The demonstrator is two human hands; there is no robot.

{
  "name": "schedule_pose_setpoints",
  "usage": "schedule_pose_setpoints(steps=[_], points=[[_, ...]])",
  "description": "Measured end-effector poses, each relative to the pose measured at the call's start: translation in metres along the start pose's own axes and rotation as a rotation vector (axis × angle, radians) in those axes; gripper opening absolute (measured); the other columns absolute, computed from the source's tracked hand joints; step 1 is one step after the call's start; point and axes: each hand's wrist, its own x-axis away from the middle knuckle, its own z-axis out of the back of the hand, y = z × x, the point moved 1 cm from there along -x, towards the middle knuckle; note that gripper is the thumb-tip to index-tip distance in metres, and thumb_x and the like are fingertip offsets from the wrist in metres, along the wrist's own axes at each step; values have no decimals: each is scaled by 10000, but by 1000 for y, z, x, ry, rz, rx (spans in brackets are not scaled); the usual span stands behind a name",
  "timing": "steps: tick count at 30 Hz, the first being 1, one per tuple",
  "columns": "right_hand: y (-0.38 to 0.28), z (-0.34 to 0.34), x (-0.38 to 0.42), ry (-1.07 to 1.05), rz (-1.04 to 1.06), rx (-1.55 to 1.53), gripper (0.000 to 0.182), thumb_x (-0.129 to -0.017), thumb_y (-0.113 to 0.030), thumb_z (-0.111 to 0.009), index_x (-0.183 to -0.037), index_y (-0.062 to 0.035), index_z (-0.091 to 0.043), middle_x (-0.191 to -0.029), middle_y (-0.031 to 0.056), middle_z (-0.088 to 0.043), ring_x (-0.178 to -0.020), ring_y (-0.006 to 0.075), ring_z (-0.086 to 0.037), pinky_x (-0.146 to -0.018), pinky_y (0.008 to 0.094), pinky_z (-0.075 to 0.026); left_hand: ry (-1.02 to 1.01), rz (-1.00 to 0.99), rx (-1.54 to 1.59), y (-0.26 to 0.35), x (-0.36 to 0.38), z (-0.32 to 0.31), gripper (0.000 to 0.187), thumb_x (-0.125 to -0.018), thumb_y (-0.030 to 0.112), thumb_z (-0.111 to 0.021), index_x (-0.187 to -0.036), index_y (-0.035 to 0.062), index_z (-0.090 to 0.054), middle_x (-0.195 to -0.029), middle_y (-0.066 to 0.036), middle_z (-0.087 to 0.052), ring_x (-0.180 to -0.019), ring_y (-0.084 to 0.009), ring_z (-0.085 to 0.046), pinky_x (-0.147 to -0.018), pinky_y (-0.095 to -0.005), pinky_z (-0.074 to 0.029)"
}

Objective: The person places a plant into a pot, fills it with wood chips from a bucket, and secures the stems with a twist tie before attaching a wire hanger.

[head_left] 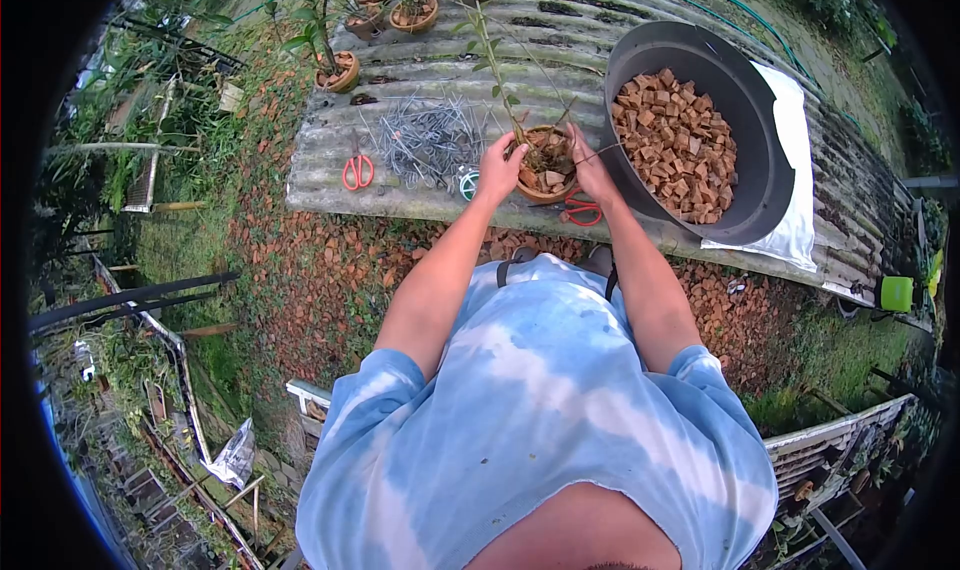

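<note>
A round clay pot (546, 198) stands near the front edge of the corrugated sheet, holding brown chunks and a root mass. From its left side rises a long, thin leafy plant stem (492, 62). My left hand (499, 170) is closed at the pot's left rim, its fingertips against the base of the stem. Around the right rim my right hand (592, 167) is closed, with some fingers hidden behind the pot. Red-handled scissors (583, 210) lie just below the right hand. Beside the left hand is a roll of green-and-white tie (468, 183).
A big black tub (770, 185) of brown chunks (675, 145) sits to the right on a white sack (790, 120). Left are a pile of grey wire pieces (428, 140) and another red-handled pair of scissors (357, 170). Potted plants (340, 73) stand at the back left.
</note>
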Motion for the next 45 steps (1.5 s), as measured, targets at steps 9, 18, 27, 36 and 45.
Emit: schedule_pose_setpoints(steps=[9, 18, 27, 36, 45], points=[[16, -5, -11, 3, 15, -277, 493, -1114, -234, -352, -1598, -147, -316, -1714, 128, -122, -1579, 256, -114, -1256, 367, -124, -48, 39, -27, -13, -3, 0, 450, -944, 236, -708, -1284, -50, -636, -1197, -236, -708, -1119, -342, -683, -956, -396, -509], [0, -3, -3, 69, -115, -167, 401, -1021, -325, -650, -1363, -118, -638, -1491, 80, -514, -1407, 211, -438, -1143, 350, -362, -31, 52, 79, -16, -4, -1, 457, -930, 244, -723, -1268, -54, -644, -1171, -237, -717, -1108, -345, -689, -959, -392, -511], [-10, 5, 2, 40, -19, -61, 438, -1000, -322, -678, -1383, -114, -633, -1399, 55, -577, -1283, 192, -534, -1104, 333, -401, -3, -23, 57, -14, -4, -1, 420, -914, 215, -733, -1239, -43, -664, -1218, -214, -695, -1126, -340, -669, -968, -392, -503], [7, 11, -3, 176, 11, 18, 290, -964, -293, -723, -1105, -41, -754, -1168, 89, -632, -1120, 223, -603, -998, 342, -454, -21, 1, 28, -1, -1, 2, 403, -904, 198, -739, -1228, -33, -680, -1260, -200, -685, -1171, -351, -651, -1002, -398, -493], [-4, 11, -10, 266, 115, 384, 283, -913, -239, -756, -1078, -10, -737, -1137, 148, -637, -1099, 315, -613, -980, 391, -471, -19, -36, -21, 6, 2, 3, 376, -930, 129, -736, -1256, -46, -665, -1238, -141, -691, -1047, -194, -690, -865, -327, -573]])
